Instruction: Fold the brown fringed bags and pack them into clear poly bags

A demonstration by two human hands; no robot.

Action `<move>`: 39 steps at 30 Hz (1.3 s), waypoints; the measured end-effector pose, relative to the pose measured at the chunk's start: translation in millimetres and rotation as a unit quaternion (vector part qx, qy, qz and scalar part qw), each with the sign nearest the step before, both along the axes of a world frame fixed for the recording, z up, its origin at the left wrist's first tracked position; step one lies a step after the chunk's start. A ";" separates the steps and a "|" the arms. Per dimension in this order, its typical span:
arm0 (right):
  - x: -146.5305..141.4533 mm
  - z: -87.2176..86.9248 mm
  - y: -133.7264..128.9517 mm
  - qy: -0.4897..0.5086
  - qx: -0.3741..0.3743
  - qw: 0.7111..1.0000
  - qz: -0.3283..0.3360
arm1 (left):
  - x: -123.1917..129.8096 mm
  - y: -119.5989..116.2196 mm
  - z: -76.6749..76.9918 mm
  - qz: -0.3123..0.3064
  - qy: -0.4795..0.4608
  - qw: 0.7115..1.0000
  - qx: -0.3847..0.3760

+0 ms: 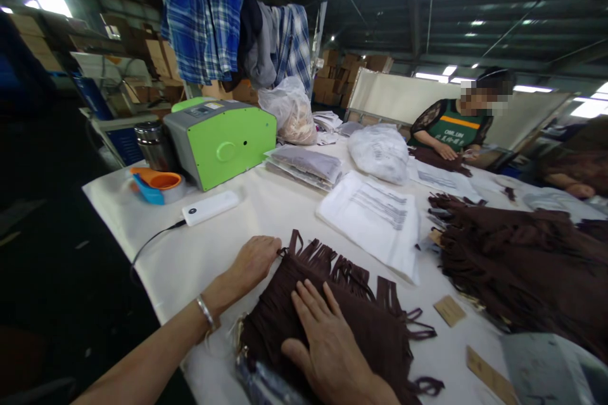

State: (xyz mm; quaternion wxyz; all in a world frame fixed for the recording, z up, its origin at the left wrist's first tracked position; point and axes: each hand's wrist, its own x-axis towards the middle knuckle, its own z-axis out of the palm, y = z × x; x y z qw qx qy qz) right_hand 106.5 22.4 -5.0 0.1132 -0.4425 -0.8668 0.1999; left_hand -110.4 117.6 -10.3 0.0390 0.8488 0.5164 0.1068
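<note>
A dark brown fringed piece of soft cloth (pixel 365 323) lies flat on the table in front of me, its cut strips spread along the far and right edges. My left hand (pixel 256 259), with a silver bangle at the wrist, has its fingers closed at the far left corner, gripping the edge there. Flat on the middle of the cloth rests my right hand (pixel 327 342), fingers stretched out. Something metallic and a clear plastic wrap (pixel 266 383) show at its near left edge, partly out of frame.
On the white table (pixel 223 237) are a green machine (pixel 232 142), a white power bank (pixel 211 207), a tape dispenser (pixel 161 183), a steel flask (pixel 152 145) and plastic bags (pixel 373 218). Brown fringed cloth (pixel 513 253) is heaped right, near cardboard tags (pixel 449 311). A co-worker (pixel 451 126) stands opposite.
</note>
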 end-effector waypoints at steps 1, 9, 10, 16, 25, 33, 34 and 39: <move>4.9 1.4 0.4 0.015 -0.004 1.000 -0.011 | 2.9 -2.2 4.4 0.001 0.002 1.000 -0.002; 49.1 9.7 7.1 0.150 -0.050 0.963 -0.217 | 56.7 -29.4 23.3 -0.109 -0.032 0.993 -0.033; 53.6 10.0 5.9 0.155 -0.052 0.960 -0.227 | 59.3 -30.7 24.4 -0.128 -0.065 0.989 -0.040; 77.3 9.4 -8.5 0.171 -0.054 0.944 -0.275 | 22.6 -17.9 25.3 0.016 -0.241 0.969 -0.043; 82.8 -5.3 -22.3 0.143 -0.026 0.954 -0.261 | 15.6 -45.9 -13.1 0.026 -0.187 0.980 -0.062; 26.1 26.4 8.2 0.077 0.076 0.990 -0.090 | 19.8 -10.3 19.7 0.122 -0.083 0.984 -0.095; 17.2 29.0 16.0 0.064 0.075 0.993 -0.069 | 21.0 -6.1 18.5 0.119 -0.076 0.985 -0.100; -3.3 17.3 38.1 -0.013 -0.004 0.999 -0.049 | 21.7 14.2 13.4 0.148 -0.110 0.975 -0.123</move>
